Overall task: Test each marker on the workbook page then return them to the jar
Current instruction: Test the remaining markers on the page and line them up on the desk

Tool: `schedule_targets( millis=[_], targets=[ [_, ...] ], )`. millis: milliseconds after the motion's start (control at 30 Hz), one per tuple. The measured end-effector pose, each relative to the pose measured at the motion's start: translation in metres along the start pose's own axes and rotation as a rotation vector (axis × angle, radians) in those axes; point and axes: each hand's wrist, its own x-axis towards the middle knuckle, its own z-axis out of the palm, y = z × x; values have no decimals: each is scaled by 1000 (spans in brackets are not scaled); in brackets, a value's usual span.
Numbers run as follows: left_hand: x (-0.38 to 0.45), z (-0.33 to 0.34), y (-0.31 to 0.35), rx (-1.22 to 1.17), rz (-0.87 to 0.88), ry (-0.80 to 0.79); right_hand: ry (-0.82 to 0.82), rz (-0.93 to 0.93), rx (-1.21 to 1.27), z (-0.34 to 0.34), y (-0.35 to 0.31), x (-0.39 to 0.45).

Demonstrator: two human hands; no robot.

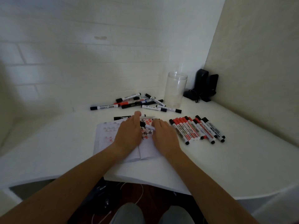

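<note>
An open workbook (105, 139) lies on the white table, its page covered with red and black test marks. Over the page my left hand (129, 135) and my right hand (163, 136) both hold one white marker with a black cap (147, 126). The left fingers are at the capped end, the right fingers at the barrel. A clear, empty-looking jar (175, 89) stands at the back right. A loose pile of markers (137, 101) lies beyond the workbook. A neat row of red and black markers (197, 129) lies to the right.
Another black marker (121, 118) and a white one (149, 116) lie just past my fingers at the workbook's top edge. Two black speakers (204, 84) with cables stand in the back right corner. Walls close in behind and on the right. Cables hang below the table's front edge.
</note>
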Motion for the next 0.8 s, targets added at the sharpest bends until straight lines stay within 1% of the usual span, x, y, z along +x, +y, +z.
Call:
schedule_targets(
  millis=[67, 133, 233, 333, 400, 500, 567, 633, 700, 800],
  targets=[
    [6, 1, 11, 72, -19, -16, 30, 14, -5, -11, 7, -3],
    [11, 7, 31, 84, -18, 6, 90, 40, -12, -26, 18, -12],
    [13, 26, 79, -16, 26, 26, 144, 121, -87, -55, 48, -36],
    [7, 54, 138, -210, 132, -11, 189, 270, -174, -90, 90, -76],
    [1, 75, 176, -318, 208, -68, 210, 385, -212, -113, 118, -107],
    [-2, 108, 227, -415, 349, -239, 283, 504, -260, -146, 153, -157],
    [-3, 129, 257, -422, 508, -342, 277, 567, -315, -164, 169, -189],
    [-5, 146, 285, -404, 624, -394, 258, 630, -337, -177, 182, -219],
    [-8, 160, 306, -389, 677, -401, 282, 664, -339, -188, 192, -246],
    [-8, 172, 323, -384, 657, -421, 317, 756, -329, -196, 200, -280]
  ],
)
